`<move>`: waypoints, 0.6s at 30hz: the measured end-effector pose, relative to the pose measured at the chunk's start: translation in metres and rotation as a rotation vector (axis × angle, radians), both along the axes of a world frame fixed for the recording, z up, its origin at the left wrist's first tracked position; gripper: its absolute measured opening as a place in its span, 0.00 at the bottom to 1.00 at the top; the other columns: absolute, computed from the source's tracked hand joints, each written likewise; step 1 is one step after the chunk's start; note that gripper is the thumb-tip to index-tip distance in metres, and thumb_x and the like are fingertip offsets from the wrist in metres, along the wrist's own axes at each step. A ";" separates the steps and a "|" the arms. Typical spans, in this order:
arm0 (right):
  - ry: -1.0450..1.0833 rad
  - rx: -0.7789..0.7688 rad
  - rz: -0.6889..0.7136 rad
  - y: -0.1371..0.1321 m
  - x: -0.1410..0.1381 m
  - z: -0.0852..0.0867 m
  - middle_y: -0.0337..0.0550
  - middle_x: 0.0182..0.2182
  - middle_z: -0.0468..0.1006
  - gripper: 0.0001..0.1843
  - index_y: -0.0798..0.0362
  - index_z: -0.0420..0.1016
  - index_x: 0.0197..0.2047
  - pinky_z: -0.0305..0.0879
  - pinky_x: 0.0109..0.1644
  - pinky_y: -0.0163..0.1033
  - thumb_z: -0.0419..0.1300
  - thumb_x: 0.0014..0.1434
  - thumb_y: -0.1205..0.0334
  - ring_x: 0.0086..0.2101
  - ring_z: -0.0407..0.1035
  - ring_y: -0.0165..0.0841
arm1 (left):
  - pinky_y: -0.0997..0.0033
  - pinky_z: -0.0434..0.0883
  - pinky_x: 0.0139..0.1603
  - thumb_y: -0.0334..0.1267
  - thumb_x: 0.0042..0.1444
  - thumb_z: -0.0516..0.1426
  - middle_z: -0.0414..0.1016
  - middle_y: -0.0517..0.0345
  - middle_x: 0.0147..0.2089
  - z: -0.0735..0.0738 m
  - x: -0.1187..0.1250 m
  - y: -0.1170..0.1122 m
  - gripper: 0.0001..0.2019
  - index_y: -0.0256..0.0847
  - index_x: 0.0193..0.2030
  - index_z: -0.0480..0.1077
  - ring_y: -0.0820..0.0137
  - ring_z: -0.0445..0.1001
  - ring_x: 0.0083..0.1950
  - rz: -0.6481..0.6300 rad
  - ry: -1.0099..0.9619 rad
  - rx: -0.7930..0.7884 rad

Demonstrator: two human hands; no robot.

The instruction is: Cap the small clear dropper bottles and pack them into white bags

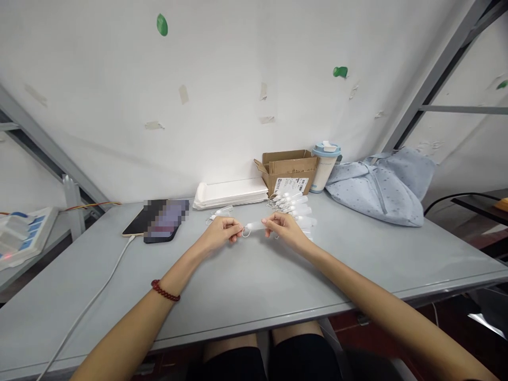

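A small translucent white tube with a thin loop [254, 226] is stretched level between my two hands, just above the table [246, 280]. My left hand [219, 234], closed in a pinch, grips its looped end. At the other end, the fingers of my right hand [286, 228] are closed around the tube. Behind and beside my right hand lies a pile of similar tubes [304, 210], their loops pointing left. A smaller group of tubes [222, 211] rests just beyond my left hand.
A stack of white flat packets [232, 192] lies by the wall. Beside it stand an open cardboard box [291, 169] and a lidded cup [323, 166]. A pale blue cloth bag [381, 188] sits at right. Two phones [135, 222] and a white cable [99, 293] occupy the left.
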State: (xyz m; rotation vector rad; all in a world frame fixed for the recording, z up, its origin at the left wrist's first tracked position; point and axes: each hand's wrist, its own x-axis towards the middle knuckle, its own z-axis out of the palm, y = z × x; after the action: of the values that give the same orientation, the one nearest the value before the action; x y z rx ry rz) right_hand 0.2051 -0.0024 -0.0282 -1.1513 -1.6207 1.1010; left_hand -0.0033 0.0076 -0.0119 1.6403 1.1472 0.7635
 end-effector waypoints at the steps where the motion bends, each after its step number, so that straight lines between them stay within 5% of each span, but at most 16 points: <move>1: 0.000 -0.005 0.009 0.000 0.000 -0.001 0.39 0.19 0.74 0.22 0.55 0.67 0.27 0.49 0.25 0.33 0.58 0.52 0.42 0.19 0.56 0.26 | 0.73 0.62 0.26 0.45 0.48 0.57 0.68 0.59 0.23 0.000 0.000 0.000 0.13 0.36 0.22 0.68 0.76 0.63 0.22 -0.001 0.005 0.008; 5: -0.005 -0.030 0.042 -0.002 0.000 -0.003 0.39 0.19 0.74 0.22 0.55 0.67 0.27 0.46 0.23 0.33 0.57 0.53 0.42 0.18 0.52 0.24 | 0.74 0.62 0.27 0.45 0.48 0.57 0.68 0.59 0.22 0.003 -0.001 -0.001 0.13 0.36 0.22 0.69 0.76 0.63 0.22 -0.002 0.034 0.038; 18: 0.040 -0.019 0.039 0.000 0.001 0.000 0.39 0.19 0.74 0.19 0.55 0.68 0.27 0.53 0.27 0.34 0.59 0.53 0.45 0.23 0.62 0.28 | 0.74 0.62 0.26 0.43 0.48 0.56 0.69 0.58 0.21 0.008 0.003 -0.006 0.13 0.36 0.22 0.70 0.76 0.63 0.22 0.002 0.092 0.037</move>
State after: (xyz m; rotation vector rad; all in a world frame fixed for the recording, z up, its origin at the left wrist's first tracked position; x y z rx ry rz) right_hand 0.2062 -0.0026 -0.0286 -1.1082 -1.6108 1.1597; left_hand 0.0001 0.0014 -0.0034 1.7203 1.2063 0.7201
